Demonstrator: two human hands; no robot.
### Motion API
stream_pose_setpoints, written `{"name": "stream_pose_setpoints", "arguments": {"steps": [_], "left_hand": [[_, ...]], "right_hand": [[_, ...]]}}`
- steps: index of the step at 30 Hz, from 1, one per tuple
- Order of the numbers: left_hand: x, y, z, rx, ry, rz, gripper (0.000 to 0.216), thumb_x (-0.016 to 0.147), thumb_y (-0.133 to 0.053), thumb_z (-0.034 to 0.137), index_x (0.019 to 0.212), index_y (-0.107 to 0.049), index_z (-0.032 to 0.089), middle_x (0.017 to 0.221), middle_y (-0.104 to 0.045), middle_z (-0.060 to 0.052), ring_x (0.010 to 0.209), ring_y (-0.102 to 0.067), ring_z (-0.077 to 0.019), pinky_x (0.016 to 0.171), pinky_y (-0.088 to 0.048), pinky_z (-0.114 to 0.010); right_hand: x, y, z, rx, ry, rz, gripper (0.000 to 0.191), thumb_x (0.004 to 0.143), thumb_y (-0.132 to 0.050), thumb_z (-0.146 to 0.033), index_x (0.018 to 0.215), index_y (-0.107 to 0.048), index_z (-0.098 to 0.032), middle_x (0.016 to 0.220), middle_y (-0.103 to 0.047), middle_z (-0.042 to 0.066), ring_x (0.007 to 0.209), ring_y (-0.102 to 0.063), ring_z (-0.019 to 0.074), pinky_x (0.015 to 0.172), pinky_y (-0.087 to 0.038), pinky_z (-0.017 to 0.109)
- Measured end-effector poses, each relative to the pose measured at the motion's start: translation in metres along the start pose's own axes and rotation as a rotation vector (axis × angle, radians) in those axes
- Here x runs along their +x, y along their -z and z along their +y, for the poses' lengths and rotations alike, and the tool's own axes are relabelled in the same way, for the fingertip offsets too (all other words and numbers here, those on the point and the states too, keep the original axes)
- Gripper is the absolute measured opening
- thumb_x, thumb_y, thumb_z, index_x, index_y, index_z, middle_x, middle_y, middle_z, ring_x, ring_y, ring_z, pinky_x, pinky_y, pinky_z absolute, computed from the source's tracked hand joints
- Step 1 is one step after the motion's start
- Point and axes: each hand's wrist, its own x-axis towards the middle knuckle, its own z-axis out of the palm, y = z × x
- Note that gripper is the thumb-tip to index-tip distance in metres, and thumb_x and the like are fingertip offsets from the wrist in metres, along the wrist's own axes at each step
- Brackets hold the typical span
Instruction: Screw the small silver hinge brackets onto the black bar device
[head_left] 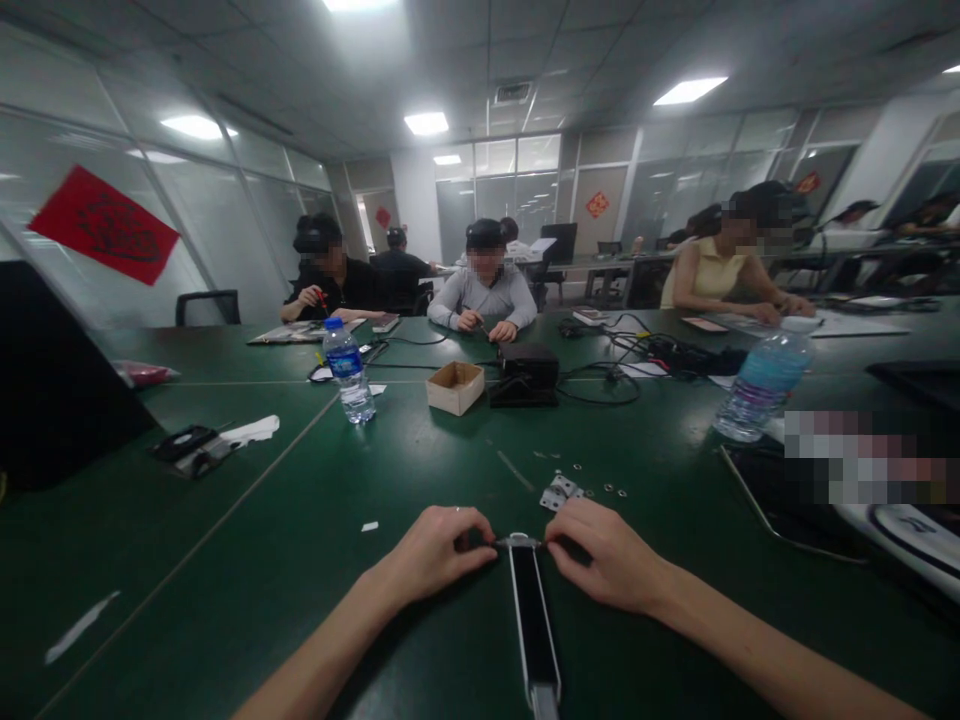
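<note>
A long, narrow black bar with a silver frame lies on the green table, pointing away from me. Across its far end sits a small metal crosspiece that sticks out to both sides. My left hand pinches the left tip of that crosspiece between thumb and fingers. On the opposite side, the fingertips of my right hand close on its right tip. Just beyond my right hand is a small metal bracket with holes. Several small nuts or rings are scattered beside it.
Ahead stand a small open box, a black device and two water bottles, left and right. A dark tablet lies right. Black cables spread behind. Several people, including one in grey, sit opposite.
</note>
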Motion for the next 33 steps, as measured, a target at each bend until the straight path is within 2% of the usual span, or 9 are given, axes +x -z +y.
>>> {"name": "stream_pose_setpoints", "arguments": {"steps": [14, 24, 33], "left_hand": [[-0.001, -0.003, -0.001, -0.001, -0.001, -0.003, 0.011, 0.088, -0.063, 0.024, 0.096, -0.067, 0.020, 0.083, -0.069, 0.003, 0.067, -0.061, -0.0108, 0.062, -0.043, -0.018], [0.002, -0.004, 0.003, -0.078, 0.071, -0.005, 0.011, 0.087, -0.064, 0.023, 0.095, -0.070, 0.020, 0.087, -0.073, 0.002, 0.072, -0.064, -0.0124, 0.067, -0.045, -0.019], [0.001, -0.012, -0.004, -0.097, -0.030, 0.089, 0.009, 0.084, -0.068, 0.018, 0.093, -0.070, 0.019, 0.088, -0.073, 0.001, 0.080, -0.067, -0.0137, 0.072, -0.047, -0.020]], "right_hand": [[0.001, 0.000, 0.000, -0.001, 0.006, -0.001, 0.014, 0.084, -0.049, -0.014, 0.085, -0.062, -0.017, 0.077, -0.063, 0.006, 0.071, -0.057, 0.0173, 0.063, -0.048, 0.029], [0.001, -0.003, 0.002, 0.000, 0.008, -0.002, 0.011, 0.081, -0.052, -0.012, 0.083, -0.062, -0.016, 0.077, -0.062, 0.005, 0.072, -0.057, 0.0166, 0.065, -0.047, 0.027], [0.001, -0.001, 0.001, 0.026, -0.005, -0.031, 0.011, 0.081, -0.054, -0.010, 0.084, -0.063, -0.016, 0.079, -0.063, 0.005, 0.073, -0.057, 0.0162, 0.066, -0.047, 0.027]]}}
